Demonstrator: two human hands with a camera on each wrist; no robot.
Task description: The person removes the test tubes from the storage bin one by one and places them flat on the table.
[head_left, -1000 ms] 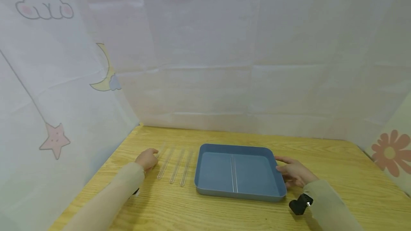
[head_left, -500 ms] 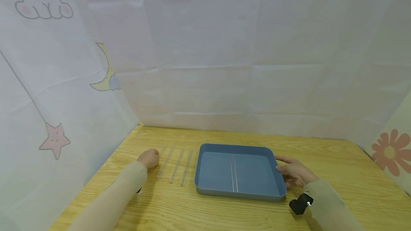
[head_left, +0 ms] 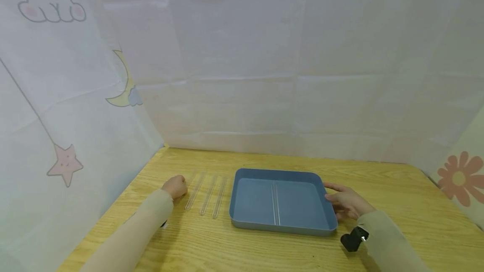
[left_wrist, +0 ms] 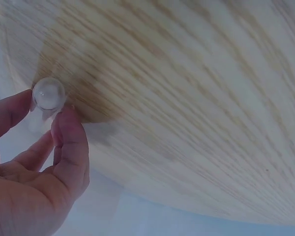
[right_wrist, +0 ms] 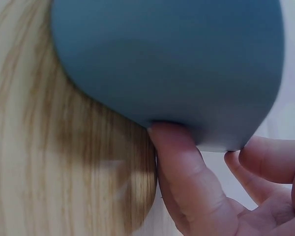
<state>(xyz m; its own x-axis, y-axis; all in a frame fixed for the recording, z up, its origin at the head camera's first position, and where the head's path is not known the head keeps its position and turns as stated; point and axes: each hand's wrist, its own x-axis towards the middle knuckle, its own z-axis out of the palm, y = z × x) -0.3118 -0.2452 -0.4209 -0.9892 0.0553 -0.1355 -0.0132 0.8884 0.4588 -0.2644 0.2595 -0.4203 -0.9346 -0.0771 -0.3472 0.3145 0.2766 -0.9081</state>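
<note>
My left hand [head_left: 175, 187] is at the left of the table, its thumb and fingers pinching a clear test tube [left_wrist: 48, 94]. The left wrist view looks onto the tube's rounded end. Three similar tubes [head_left: 195, 192] lie side by side to the right of that hand. At the right, my right hand [head_left: 348, 202] holds the side of a shallow blue-grey tray [head_left: 283, 231]. In the right wrist view, one fingertip [right_wrist: 173, 135] presses at the wall's lower part, with others at the opposite edge. Down the tray's middle runs a clear tube-like strip [head_left: 275, 205].
The wooden table [head_left: 211, 249] carries the tray right of its middle. Pale sheeting [head_left: 242, 66] with printed figures hangs behind and at the sides. A black wrist device [head_left: 354, 239] sits at the right sleeve.
My left hand has shifted slightly right and its fingers have drawn in on the leftmost tube. The right hand and the tray stay as they were.
</note>
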